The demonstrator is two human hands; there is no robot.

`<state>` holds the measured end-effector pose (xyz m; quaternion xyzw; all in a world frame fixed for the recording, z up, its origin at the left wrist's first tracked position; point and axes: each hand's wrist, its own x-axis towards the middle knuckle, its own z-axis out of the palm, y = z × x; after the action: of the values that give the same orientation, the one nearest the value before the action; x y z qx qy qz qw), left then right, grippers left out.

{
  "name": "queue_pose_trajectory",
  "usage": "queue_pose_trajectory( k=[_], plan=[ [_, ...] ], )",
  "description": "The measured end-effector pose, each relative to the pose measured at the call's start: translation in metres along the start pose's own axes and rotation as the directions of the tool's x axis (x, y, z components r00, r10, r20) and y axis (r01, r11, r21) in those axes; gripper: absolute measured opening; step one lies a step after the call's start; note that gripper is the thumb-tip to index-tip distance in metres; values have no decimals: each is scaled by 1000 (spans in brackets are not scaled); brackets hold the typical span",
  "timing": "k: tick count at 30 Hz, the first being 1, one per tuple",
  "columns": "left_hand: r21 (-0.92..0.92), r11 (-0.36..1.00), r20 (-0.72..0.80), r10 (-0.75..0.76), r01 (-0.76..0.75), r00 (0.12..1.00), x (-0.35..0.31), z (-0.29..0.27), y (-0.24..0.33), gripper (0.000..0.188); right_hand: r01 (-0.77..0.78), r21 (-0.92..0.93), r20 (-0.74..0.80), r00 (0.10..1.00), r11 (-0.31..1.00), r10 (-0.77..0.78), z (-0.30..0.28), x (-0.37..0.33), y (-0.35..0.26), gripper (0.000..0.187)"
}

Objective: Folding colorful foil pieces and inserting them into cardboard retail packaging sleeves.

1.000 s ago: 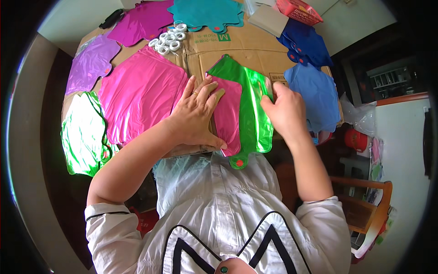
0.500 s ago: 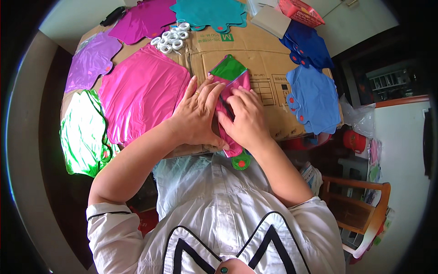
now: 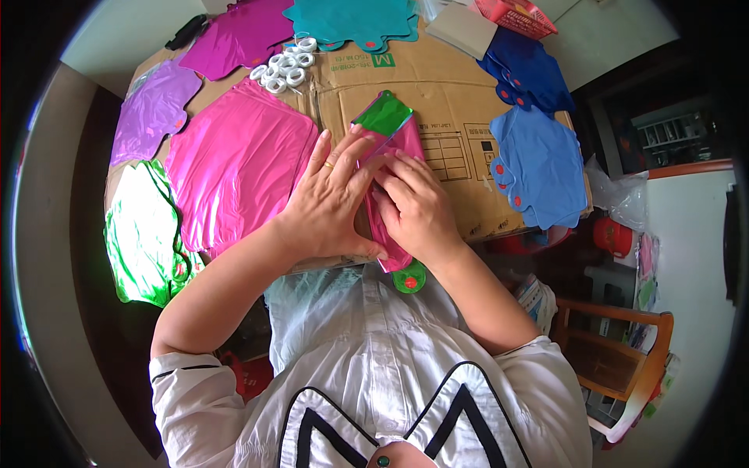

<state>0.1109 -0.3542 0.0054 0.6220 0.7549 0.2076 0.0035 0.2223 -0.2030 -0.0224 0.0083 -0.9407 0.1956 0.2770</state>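
A narrow folded strip of pink and green foil, which looks like a flat foil balloon (image 3: pixel 396 142), lies lengthwise on the cardboard in front of me. Its green end shows at the far side, and a green tab with a red dot (image 3: pixel 409 278) sticks out over the near edge. My left hand (image 3: pixel 328 199) rests flat along the strip's left side, fingers and thumb spread, thumb near the tab end. With its fingers bent and close together, my right hand (image 3: pixel 417 207) grips the strip's right side. The fingertips of both hands nearly meet, and they hide the middle of the fold.
Left of my hands lies a pink foil stack (image 3: pixel 242 156), with green foil (image 3: pixel 144 230) and lilac foil (image 3: pixel 152 113) beyond. White tape rolls (image 3: pixel 285 66) sit at the back near teal foil (image 3: pixel 355 22). Blue foil (image 3: pixel 538 168) and a red basket (image 3: pixel 519 17) are at right.
My fingertips have shifted slightly on the strip, with the right hand's fingers closer to the left hand's. The whole view has moved a little; the strip remains folded under my hands.
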Motion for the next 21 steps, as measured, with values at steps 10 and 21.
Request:
queue_pose_trajectory(
  k=[10, 21],
  plan=[
    [-84, 991, -18, 103, -104, 995, -2, 3, -1, 113, -261, 502, 148, 965, 825, 215, -20, 11, 22, 18],
    [-14, 998, 76, 66, -65, 995, 0, 1, 3, 105, 62, -138, 446, 895, 988, 6, -46, -25, 9, 79]
  ],
)
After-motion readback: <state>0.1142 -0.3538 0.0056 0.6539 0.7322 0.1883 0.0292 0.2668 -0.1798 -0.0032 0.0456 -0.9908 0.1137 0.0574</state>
